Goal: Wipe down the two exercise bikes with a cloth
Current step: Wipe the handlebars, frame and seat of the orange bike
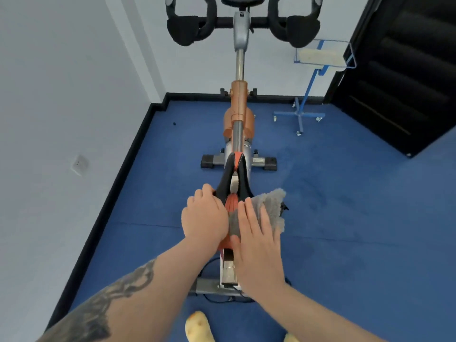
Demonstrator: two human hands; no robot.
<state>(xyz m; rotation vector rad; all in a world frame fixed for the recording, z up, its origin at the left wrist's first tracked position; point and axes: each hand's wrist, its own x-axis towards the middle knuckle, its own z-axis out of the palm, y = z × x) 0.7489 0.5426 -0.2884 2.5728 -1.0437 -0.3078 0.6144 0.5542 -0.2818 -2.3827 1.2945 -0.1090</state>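
Observation:
One exercise bike with an orange and silver frame stands in front of me, black handlebars at the far end. Its black and orange saddle is close below me. My left hand grips the saddle's left side with curled fingers. My right hand lies flat, fingers straight, pressing a grey cloth onto the right side of the saddle. The rear of the saddle is hidden under both hands. Only this bike is in view.
Blue carpet covers the floor. White walls meet in the corner behind the bike. A blue wheeled stand with a wire basket stands at the right near a dark door. Yellow shoes show at the bottom.

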